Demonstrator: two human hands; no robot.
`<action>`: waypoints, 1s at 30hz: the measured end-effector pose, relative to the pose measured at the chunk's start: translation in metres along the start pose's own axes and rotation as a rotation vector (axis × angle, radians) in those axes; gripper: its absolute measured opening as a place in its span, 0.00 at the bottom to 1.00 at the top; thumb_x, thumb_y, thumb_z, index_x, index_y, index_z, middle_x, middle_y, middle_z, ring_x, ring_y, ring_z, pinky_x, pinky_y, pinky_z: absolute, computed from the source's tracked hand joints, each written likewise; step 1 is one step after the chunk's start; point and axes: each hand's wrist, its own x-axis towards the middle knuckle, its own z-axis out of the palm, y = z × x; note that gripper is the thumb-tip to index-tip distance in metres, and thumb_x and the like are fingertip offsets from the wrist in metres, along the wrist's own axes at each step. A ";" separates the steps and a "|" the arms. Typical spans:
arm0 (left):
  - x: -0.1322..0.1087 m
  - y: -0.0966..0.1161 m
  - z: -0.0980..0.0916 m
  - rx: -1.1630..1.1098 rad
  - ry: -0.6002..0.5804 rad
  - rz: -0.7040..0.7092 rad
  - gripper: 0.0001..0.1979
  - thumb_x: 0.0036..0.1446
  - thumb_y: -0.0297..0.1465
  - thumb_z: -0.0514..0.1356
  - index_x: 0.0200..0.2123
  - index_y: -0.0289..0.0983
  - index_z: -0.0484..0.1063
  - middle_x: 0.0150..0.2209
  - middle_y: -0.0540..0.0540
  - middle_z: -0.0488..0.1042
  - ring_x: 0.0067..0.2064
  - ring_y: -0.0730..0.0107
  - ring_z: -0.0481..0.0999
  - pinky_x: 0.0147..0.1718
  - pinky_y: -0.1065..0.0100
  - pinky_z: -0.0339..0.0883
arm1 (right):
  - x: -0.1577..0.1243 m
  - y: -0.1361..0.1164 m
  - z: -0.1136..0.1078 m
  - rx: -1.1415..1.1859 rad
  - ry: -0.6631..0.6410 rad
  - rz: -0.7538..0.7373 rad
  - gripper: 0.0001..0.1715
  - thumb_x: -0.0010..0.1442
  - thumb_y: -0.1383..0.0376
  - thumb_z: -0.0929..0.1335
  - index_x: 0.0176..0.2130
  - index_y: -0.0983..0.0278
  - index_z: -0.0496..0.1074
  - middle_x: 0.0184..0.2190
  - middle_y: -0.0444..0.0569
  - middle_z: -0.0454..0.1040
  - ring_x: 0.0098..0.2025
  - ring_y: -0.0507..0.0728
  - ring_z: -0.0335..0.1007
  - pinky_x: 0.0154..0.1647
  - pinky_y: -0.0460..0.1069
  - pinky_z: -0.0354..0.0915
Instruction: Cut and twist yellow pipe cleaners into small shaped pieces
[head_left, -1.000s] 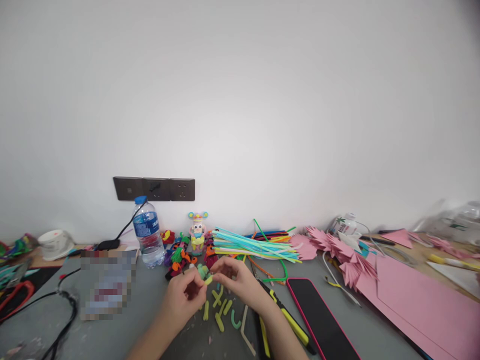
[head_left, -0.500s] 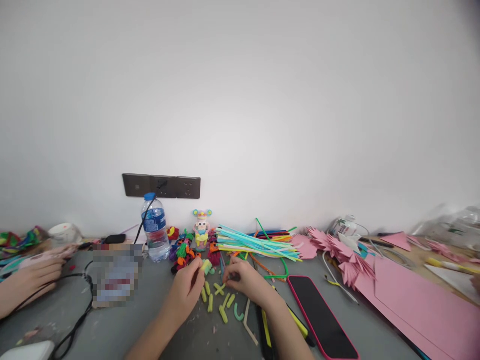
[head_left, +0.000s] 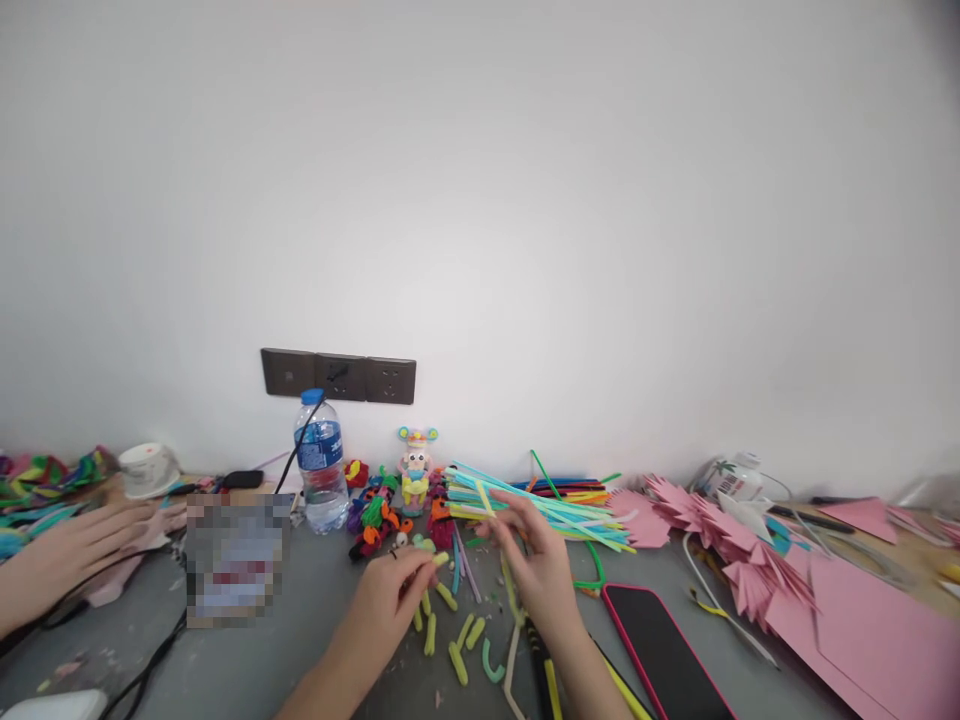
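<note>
My left hand (head_left: 390,592) is closed, with a short yellow-green fuzzy piece (head_left: 441,560), like cut pipe cleaner, at its fingertips. To its right and a little higher, my right hand (head_left: 534,562) pinches a thin yellow pipe cleaner piece (head_left: 484,496) between thumb and fingers; the piece points up. Below and between the hands lie several loose yellow-green pieces (head_left: 458,662) and a curved mint-green one (head_left: 491,661). Behind them a small toy figure (head_left: 415,480) stands upright beside colourful bundles (head_left: 371,515).
A pipe cleaner bundle (head_left: 547,515) lies behind my right hand. On the right are a phone (head_left: 664,650) and pink paper (head_left: 862,620). A water bottle (head_left: 321,470), black cable (head_left: 154,650) and another person's hand (head_left: 82,545) are to the left. The wall (head_left: 480,250) rises behind.
My right hand has risen from the loose pieces and moved right, now with a yellow piece pinched in it. My left hand is slightly lower. The whole view has shifted a little.
</note>
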 end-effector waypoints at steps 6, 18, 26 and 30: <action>0.003 -0.009 0.004 -0.040 0.049 0.025 0.11 0.57 0.34 0.58 0.36 0.41 0.81 0.33 0.43 0.76 0.31 0.64 0.74 0.27 0.70 0.62 | 0.000 0.002 0.008 0.392 0.181 0.158 0.14 0.62 0.54 0.65 0.40 0.61 0.70 0.20 0.43 0.70 0.23 0.54 0.64 0.27 0.48 0.61; 0.005 -0.014 0.005 -0.322 0.041 -0.146 0.14 0.53 0.39 0.62 0.36 0.35 0.80 0.31 0.45 0.73 0.26 0.72 0.66 0.22 0.74 0.63 | -0.005 0.000 0.034 0.423 -0.053 0.259 0.24 0.58 0.48 0.67 0.25 0.65 0.75 0.18 0.43 0.65 0.23 0.51 0.60 0.28 0.47 0.59; 0.007 -0.008 0.002 -0.392 0.096 -0.137 0.11 0.50 0.38 0.65 0.31 0.35 0.76 0.27 0.48 0.72 0.27 0.71 0.66 0.24 0.75 0.62 | -0.005 -0.003 0.034 0.510 -0.182 0.313 0.16 0.52 0.54 0.73 0.30 0.63 0.72 0.24 0.44 0.70 0.28 0.53 0.66 0.32 0.47 0.62; 0.007 -0.011 0.002 -0.454 0.086 -0.144 0.13 0.51 0.39 0.64 0.32 0.35 0.75 0.29 0.48 0.71 0.29 0.71 0.67 0.24 0.74 0.63 | -0.005 -0.001 0.033 0.460 -0.205 0.324 0.16 0.53 0.54 0.73 0.30 0.64 0.72 0.25 0.44 0.69 0.28 0.52 0.64 0.31 0.47 0.60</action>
